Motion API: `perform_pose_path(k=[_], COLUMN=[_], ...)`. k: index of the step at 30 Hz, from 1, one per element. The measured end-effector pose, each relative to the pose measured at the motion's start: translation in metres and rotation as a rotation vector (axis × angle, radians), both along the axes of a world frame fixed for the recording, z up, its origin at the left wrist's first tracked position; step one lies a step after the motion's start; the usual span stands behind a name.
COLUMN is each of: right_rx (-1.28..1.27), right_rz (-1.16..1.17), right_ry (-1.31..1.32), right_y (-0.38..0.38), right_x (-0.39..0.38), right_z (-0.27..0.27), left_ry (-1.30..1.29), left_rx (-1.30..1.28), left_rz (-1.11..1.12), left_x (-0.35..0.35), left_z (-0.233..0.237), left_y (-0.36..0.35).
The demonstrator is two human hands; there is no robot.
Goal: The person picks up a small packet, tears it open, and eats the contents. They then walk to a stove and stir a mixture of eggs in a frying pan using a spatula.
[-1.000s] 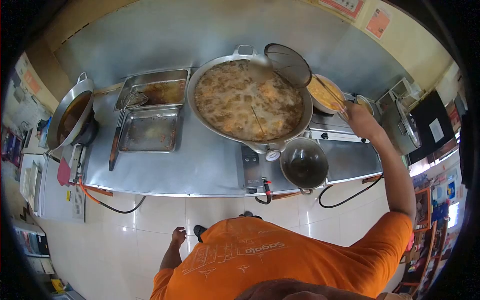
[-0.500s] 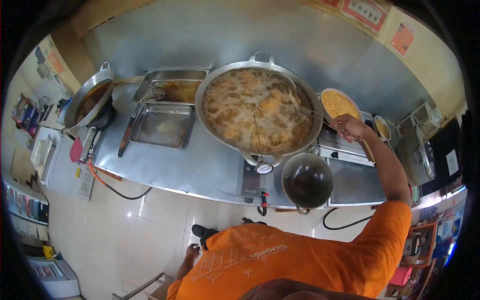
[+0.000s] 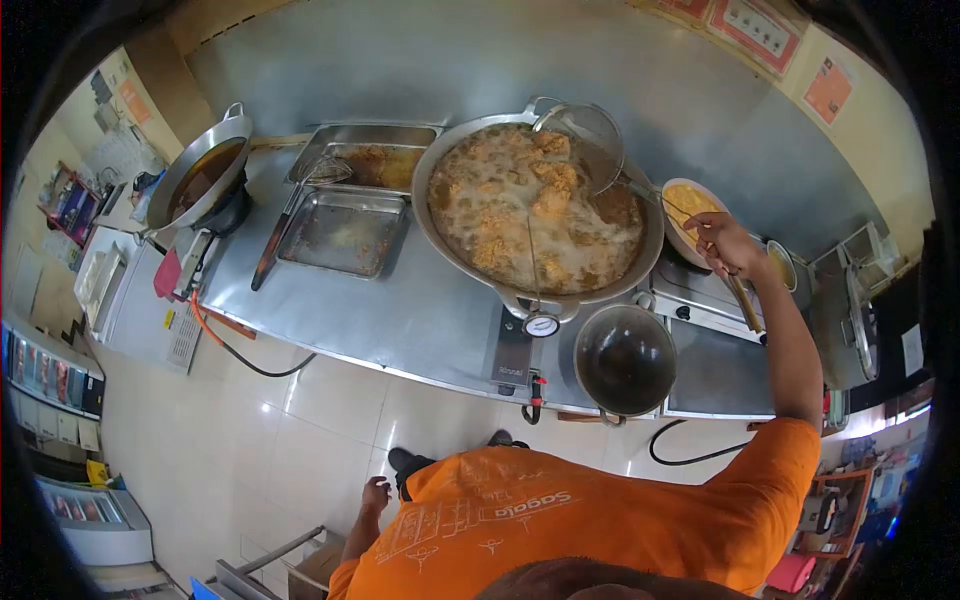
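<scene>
My right hand [image 3: 728, 245] is closed around the shaft of a wire mesh skimmer [image 3: 585, 145], whose wooden end sticks out below the hand. The skimmer's round basket is raised at the upper right rim of a large two-handled wok [image 3: 427, 225]. Several pieces of fried food with a craggy golden coating [image 3: 552, 190] float in the bubbling oil. A dial thermometer [image 3: 541, 325] stands at the wok's front edge, its probe in the oil. Down beside my body hangs my left hand [image 3: 376, 493], fingers loose and holding nothing.
A bowl of yellow batter-like mix [image 3: 690, 205] stands near my right hand. In front of it is an empty dark wok [image 3: 625, 360]. To the left are two metal trays [image 3: 340, 235], a whisk [image 3: 275, 240] and another wok with dark oil [image 3: 210, 180]. A hose [image 3: 240, 360] hangs off the counter's front.
The skimmer's basket has come up out of the oil to the wok's far right rim. Bubbling has thinned, and more food pieces show. The view has shifted slightly.
</scene>
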State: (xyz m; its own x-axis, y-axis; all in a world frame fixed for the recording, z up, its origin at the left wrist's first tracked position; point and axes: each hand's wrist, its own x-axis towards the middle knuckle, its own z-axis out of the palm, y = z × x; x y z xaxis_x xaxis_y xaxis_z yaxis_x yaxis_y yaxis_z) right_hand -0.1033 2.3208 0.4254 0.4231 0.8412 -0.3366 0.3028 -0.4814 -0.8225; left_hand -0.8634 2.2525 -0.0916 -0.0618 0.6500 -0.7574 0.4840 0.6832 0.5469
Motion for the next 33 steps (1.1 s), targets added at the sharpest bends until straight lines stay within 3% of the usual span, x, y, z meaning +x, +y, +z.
perform_pose_path(k=[5,6,7,13,16,22,26,29,33], right_rx=[0.0,-0.015,-0.031,-0.146,-0.05,-0.235,-0.372,-0.348,-0.334], right_rz=[-0.066,-0.076,-0.085,-0.066,0.041,0.107,0.057,-0.004,-0.064], right_ry=[-0.115,-0.147,-0.178,-0.638,-0.958,-1.378,-1.372,-1.379,-1.374], right_y=[-0.023,-0.024,-0.025,-0.02,-0.015,0.013,0.019,0.011,-0.003], right_x=[-0.037,-0.048,-0.058,-0.133,-0.156,-0.188,-0.238,-0.262,-0.264], right_z=[0.02,0.025,0.03,0.038,0.018,-0.036,-0.03,-0.021,-0.007], left_ry=[-0.083,-0.022,-0.063,-0.212,-0.168,-0.188,-0.299,-0.128,-0.2], left_rx=[0.006,-0.005,0.011,0.057,0.077,-0.064,-0.119,-0.02,-0.094], left_rz=[-0.057,-0.096,-0.085,-0.039,-0.015,0.09,0.217,0.008,0.006], left_x=[-0.023,-0.017,-0.028,-0.106,-0.161,-0.284,-0.33,-0.329,-0.311], left_z=[-0.025,-0.003,-0.014,-0.036,-0.035,-0.052,-0.071,-0.054,-0.045], left_y=[0.027,0.036,0.042,0.073,0.075,0.069,0.072,0.075,0.088])
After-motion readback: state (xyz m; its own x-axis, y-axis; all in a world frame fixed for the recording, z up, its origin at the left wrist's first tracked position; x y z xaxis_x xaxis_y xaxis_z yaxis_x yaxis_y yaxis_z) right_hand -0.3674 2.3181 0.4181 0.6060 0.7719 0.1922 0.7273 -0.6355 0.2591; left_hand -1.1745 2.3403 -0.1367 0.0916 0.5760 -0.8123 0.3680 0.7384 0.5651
